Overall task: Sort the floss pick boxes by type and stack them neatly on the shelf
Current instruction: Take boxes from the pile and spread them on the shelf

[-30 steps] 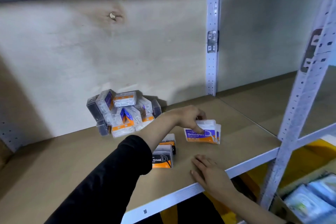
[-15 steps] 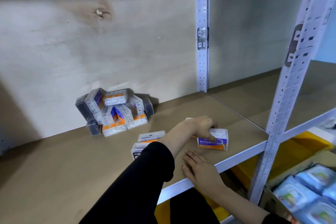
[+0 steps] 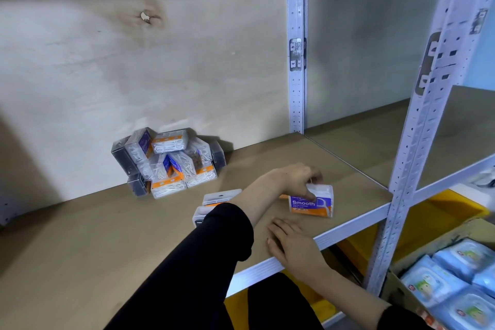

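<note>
In the head view, the left hand point(image 3: 292, 178) reached across the brown wooden shelf board point(image 3: 80, 249) and gripped the clear plastic Smooth box with its purple-and-orange label point(image 3: 312, 203) by the top edge. The thumb curled down over the front face and the other fingers point(image 3: 317, 175) curled behind, so the hand was clamped on the box. The Smooth box stood upright directly under those fingertips, label towards the camera, its base seemingly on the board close to the white metal front rail point(image 3: 348, 230). A second earlier the same grip had held it tilted. Half a second earlier it was nearly upright, and now it looked squared and set. I judged the placing of this one box all but finished, with only the release left.

The right hand point(image 3: 292, 246) had not shifted. It lay flat on the board's front edge, fingers straight and close together, just nearer the camera than the left thumb and apart from the box.

Back past the left wrist lay two flat clear plastic boxes point(image 3: 221, 195), partly hidden by the forearm. Well beyond the left knuckles, against the back panel, the jumbled pile of small clear and dark plastic boxes point(image 3: 166, 163) stayed unsorted, so most of the task remained.
</note>
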### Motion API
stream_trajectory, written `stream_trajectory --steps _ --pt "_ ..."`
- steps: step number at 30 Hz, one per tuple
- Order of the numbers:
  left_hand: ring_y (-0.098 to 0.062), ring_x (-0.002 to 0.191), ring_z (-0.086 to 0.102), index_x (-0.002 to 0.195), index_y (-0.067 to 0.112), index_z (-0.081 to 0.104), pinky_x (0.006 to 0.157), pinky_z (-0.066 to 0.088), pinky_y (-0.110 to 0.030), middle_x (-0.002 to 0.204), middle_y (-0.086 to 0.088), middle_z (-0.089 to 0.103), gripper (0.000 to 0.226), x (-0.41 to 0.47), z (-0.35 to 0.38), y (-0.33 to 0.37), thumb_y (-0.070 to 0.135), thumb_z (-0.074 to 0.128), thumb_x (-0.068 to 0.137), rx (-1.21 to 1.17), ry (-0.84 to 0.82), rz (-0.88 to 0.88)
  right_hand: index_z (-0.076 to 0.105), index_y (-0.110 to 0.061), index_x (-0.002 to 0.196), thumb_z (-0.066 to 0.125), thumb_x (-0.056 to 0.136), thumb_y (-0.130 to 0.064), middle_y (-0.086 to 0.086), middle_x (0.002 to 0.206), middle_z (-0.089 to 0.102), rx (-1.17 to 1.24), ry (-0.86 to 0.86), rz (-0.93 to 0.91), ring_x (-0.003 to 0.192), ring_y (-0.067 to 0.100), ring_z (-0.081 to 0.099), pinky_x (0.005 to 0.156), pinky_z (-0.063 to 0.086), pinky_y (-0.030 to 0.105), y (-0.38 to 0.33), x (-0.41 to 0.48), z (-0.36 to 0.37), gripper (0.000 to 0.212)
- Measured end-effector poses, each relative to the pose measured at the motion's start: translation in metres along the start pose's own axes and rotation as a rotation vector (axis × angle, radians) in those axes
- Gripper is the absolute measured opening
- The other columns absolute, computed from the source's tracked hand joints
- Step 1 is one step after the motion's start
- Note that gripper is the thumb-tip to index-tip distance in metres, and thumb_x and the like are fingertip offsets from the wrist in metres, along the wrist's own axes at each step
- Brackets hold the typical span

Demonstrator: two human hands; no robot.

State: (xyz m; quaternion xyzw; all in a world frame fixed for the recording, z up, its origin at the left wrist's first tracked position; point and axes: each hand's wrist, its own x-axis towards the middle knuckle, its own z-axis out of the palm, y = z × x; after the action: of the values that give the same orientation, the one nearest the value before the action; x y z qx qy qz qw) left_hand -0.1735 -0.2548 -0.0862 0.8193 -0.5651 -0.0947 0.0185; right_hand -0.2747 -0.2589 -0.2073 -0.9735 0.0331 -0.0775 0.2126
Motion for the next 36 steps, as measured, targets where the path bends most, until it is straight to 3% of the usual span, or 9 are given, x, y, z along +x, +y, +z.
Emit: stream_trajectory --steps 2,4,7,10,19,23,29,32,36 --pt "-0.028 0.113 0.055 0.124 0.002 0.053 0.094 0.044 -0.036 0.126 -0.015 0.059 0.044 -0.002 -0.005 -0.001 0.018 0.065 0.085 -0.007 0.023 -0.003 0.035 -0.015 0.141 -0.018 0.061 -0.072 0.000 0.151 0.033 -0.010 -0.035 0.008 0.140 0.013 0.027 0.115 0.023 0.025 -0.003 -0.001 -0.007 0.111" --pt "-0.027 0.113 0.055 0.122 0.001 0.055 0.094 0.044 -0.036 0.126 -0.015 0.059 0.040 -0.006 -0.010 -0.003 0.017 0.063 0.086 -0.005 0.035 -0.003 0.030 -0.017 0.143 0.000 0.080 -0.069 -0.002 0.153 0.028 -0.030 -0.087 -0.022 0.141 0.012 0.022 0.116 0.018 0.024 -0.006 0.001 -0.015 0.086" --pt "-0.026 0.111 0.056 0.121 0.001 0.057 0.092 0.044 -0.032 0.125 -0.014 0.060 0.036 -0.018 -0.019 -0.010 0.014 0.061 0.087 0.004 0.047 -0.007 0.044 -0.013 0.133 0.037 0.095 -0.033 0.003 0.142 0.043 -0.063 -0.122 -0.055 0.131 0.015 0.037 0.111 0.030 0.026 -0.007 0.010 -0.023 0.043" --pt "-0.026 0.109 0.059 0.117 0.001 0.060 0.087 0.045 -0.029 0.122 -0.014 0.063 0.032 -0.034 -0.027 -0.025 0.013 0.060 0.087 0.006 0.088 -0.051 0.058 -0.011 0.115 0.045 0.092 -0.026 0.006 0.122 0.057 -0.070 -0.111 -0.044 0.109 0.018 0.053 0.094 0.045 0.029 -0.011 0.021 -0.033 0.030" --pt "-0.031 0.105 0.062 0.110 0.005 0.065 0.082 0.045 -0.028 0.111 -0.015 0.068 0.026 -0.108 -0.040 -0.111 0.011 0.053 0.088 0.022 0.285 -0.360 0.067 -0.008 0.105 0.049 0.090 -0.021 0.012 0.112 0.069 -0.004 -0.032 -0.047 0.103 0.026 0.063 0.083 0.048 0.031 -0.047 0.086 -0.063 0.027" --pt "-0.028 0.115 0.056 0.118 0.010 0.062 0.091 0.044 -0.030 0.125 -0.010 0.063 0.031 -0.142 -0.043 -0.153 0.013 0.050 0.090 0.058 0.300 -0.526 0.067 -0.008 0.109 0.053 0.088 -0.013 0.012 0.115 0.068 0.070 -0.038 -0.047 0.107 0.026 0.062 0.087 0.046 0.029 -0.067 0.126 -0.066 0.026" --pt "-0.025 0.126 0.049 0.129 0.009 0.052 0.098 0.043 -0.031 0.137 -0.009 0.052 0.040 -0.166 -0.048 -0.217 0.010 0.052 0.089 0.104 0.350 -0.700 0.070 -0.004 0.088 0.063 0.078 -0.015 0.017 0.100 0.071 0.190 -0.009 -0.019 0.093 0.030 0.065 0.074 0.048 0.032 -0.099 0.193 -0.047 0.017" --pt "-0.025 0.128 0.047 0.132 0.008 0.047 0.102 0.042 -0.033 0.141 -0.009 0.047 0.043 -0.162 -0.053 -0.243 0.010 0.051 0.090 0.153 0.357 -0.737 0.052 -0.012 0.058 0.065 0.080 -0.025 0.013 0.080 0.063 0.214 0.006 0.000 0.068 0.021 0.055 0.052 0.035 0.022 -0.115 0.217 -0.040 0.028" --pt "-0.027 0.127 0.047 0.134 0.006 0.044 0.101 0.043 -0.036 0.138 -0.013 0.047 0.045 -0.147 -0.056 -0.270 0.008 0.051 0.089 0.216 0.317 -0.714 0.058 -0.009 0.089 0.067 0.080 -0.035 0.003 0.078 0.057 0.279 -0.063 -0.032 0.083 0.019 0.052 0.069 0.042 0.022 -0.129 0.240 -0.029 0.029"
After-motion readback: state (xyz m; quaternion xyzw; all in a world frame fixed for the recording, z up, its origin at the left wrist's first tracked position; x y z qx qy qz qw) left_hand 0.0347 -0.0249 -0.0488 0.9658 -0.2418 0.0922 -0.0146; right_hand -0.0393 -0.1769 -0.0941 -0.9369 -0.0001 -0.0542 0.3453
